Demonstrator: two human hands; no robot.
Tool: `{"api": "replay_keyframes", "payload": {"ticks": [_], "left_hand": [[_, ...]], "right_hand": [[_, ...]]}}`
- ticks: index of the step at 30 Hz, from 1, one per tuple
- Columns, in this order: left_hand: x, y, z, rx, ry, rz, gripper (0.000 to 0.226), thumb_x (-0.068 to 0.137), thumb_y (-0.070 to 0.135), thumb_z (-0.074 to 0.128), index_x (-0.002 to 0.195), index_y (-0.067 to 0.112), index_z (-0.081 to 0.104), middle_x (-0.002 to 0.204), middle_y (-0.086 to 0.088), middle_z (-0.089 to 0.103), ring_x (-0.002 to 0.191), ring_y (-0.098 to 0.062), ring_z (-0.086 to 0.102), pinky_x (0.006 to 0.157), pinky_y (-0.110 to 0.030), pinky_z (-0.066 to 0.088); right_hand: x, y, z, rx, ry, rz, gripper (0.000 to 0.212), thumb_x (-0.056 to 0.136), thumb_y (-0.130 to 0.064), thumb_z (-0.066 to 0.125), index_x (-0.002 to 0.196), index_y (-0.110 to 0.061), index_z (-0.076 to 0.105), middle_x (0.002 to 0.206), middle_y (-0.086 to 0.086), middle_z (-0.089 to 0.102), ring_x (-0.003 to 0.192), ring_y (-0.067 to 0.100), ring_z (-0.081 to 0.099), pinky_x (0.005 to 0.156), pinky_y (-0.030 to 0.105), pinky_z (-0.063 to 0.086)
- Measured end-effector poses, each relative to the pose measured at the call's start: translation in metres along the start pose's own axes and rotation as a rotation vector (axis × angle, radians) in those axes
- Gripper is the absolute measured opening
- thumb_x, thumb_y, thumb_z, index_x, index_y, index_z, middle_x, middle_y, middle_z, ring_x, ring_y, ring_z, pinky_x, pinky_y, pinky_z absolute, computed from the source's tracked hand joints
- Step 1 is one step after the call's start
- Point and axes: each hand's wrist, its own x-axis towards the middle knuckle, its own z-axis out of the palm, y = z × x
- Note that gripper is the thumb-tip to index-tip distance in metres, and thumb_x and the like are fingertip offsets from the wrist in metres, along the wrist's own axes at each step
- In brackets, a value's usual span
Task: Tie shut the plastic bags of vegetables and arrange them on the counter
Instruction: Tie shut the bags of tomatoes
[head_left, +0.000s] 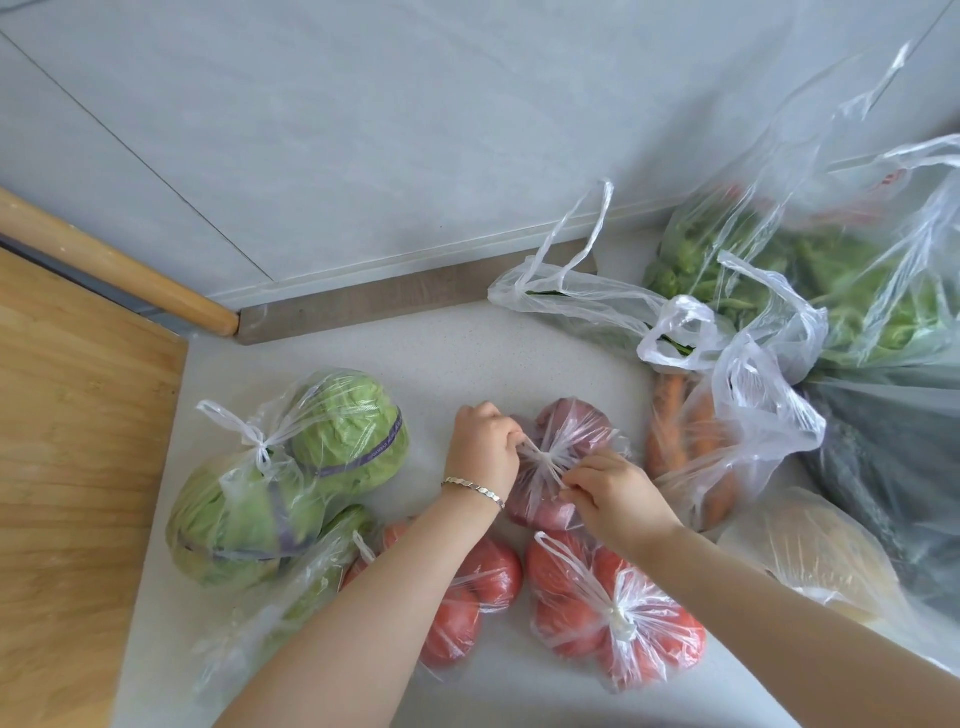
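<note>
Plastic bag (574, 423), thin, crinkly, round purplish vegetables (535, 506) inside, twisted handles (546, 460) pinched by left hand (483, 447) and right hand (618, 493).

Left hand (485, 441): pinches one handle of the red onion bag (563, 457)
Right hand (618, 496): pinches the other handle
Cabbage bag (291, 473): knotted, left on the tabletop (415, 353)
Tomato bags (618, 613): knotted, nearest
Carrot bag (696, 447): open, right

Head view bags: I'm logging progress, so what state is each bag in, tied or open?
Cabbage bag: tied shut.
Tomato bag by right forearm: tied shut.
Tomato bag under left forearm: closure hidden.
Purple onion bag: handles crossed, pinched by left hand and right hand, being knotted.
Carrot bag: open, handles loose.
Leafy greens bag: open, handles loose.
</note>
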Motion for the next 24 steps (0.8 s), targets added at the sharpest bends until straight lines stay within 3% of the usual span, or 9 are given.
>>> {"api": "replay_keyframes", "payload": {"ticks": [3, 5, 9, 13, 15, 19, 24], "left_hand": [[0.001, 0.000, -0.004, -0.010, -0.050, -0.026, 0.020, 0.087, 0.006, 0.051, 0.085, 0.005, 0.072, 0.097, -0.014, 0.060, 0.100, -0.028, 0.045, 0.074, -0.019, 0.028], [0.000, -0.002, -0.007, -0.004, -0.098, 0.017, 0.018, 0.087, 0.009, 0.053, 0.087, 0.005, 0.070, 0.098, -0.013, 0.060, 0.101, -0.026, 0.045, 0.073, -0.016, 0.025], [-0.010, -0.009, -0.011, 0.038, -0.161, 0.144, 0.015, 0.086, 0.014, 0.055, 0.097, 0.009, 0.065, 0.101, -0.009, 0.060, 0.101, -0.024, 0.047, 0.084, -0.023, 0.035], [-0.015, -0.006, -0.010, -0.020, -0.164, 0.127, 0.020, 0.085, 0.020, 0.059, 0.102, 0.012, 0.066, 0.098, -0.010, 0.059, 0.095, -0.023, 0.054, 0.083, -0.029, 0.044], [-0.014, -0.004, -0.009, -0.026, -0.172, 0.117, 0.023, 0.085, 0.023, 0.060, 0.105, 0.014, 0.067, 0.095, -0.012, 0.060, 0.093, -0.024, 0.055, 0.082, -0.031, 0.045], [-0.012, -0.002, -0.007, 0.019, -0.218, 0.107, 0.024, 0.083, 0.026, 0.061, 0.103, 0.016, 0.068, 0.097, -0.012, 0.062, 0.097, -0.024, 0.055, 0.085, -0.032, 0.045], [-0.012, -0.002, 0.000, 0.031, -0.164, 0.090, 0.020, 0.082, 0.026, 0.063, 0.092, 0.011, 0.070, 0.092, -0.013, 0.063, 0.093, -0.026, 0.055, 0.079, -0.033, 0.045]], "right_hand": [[0.000, 0.000, -0.003, 0.056, -0.066, 0.018, 0.008, 0.064, -0.008, 0.067, 0.057, -0.011, 0.066, 0.057, -0.002, 0.060, 0.058, 0.020, 0.057, 0.058, 0.025, 0.053], [0.002, -0.003, -0.007, 0.118, -0.092, 0.054, 0.004, 0.073, -0.007, 0.068, 0.070, -0.010, 0.069, 0.064, -0.006, 0.053, 0.062, 0.015, 0.051, 0.065, 0.030, 0.051], [0.009, -0.010, -0.017, 0.271, 0.015, 0.207, 0.010, 0.082, -0.018, 0.063, 0.088, -0.015, 0.070, 0.073, -0.019, 0.052, 0.062, -0.003, 0.047, 0.066, 0.020, 0.041], [0.021, -0.013, -0.023, 0.382, -0.051, 0.314, 0.018, 0.088, -0.025, 0.055, 0.098, -0.019, 0.068, 0.085, -0.009, 0.067, 0.070, 0.003, 0.058, 0.063, 0.008, 0.041], [0.029, -0.011, -0.023, 0.306, -0.099, 0.329, 0.023, 0.089, -0.022, 0.055, 0.109, -0.017, 0.065, 0.097, -0.002, 0.067, 0.077, 0.012, 0.058, 0.070, 0.016, 0.042], [0.040, -0.006, -0.019, 0.160, -0.260, 0.273, 0.020, 0.085, -0.025, 0.062, 0.102, -0.017, 0.068, 0.099, 0.000, 0.063, 0.079, 0.010, 0.048, 0.074, 0.020, 0.037], [0.040, -0.004, -0.018, 0.090, -0.286, 0.258, 0.015, 0.083, -0.033, 0.061, 0.092, -0.022, 0.068, 0.099, -0.004, 0.062, 0.084, 0.011, 0.053, 0.079, 0.027, 0.047]]}}
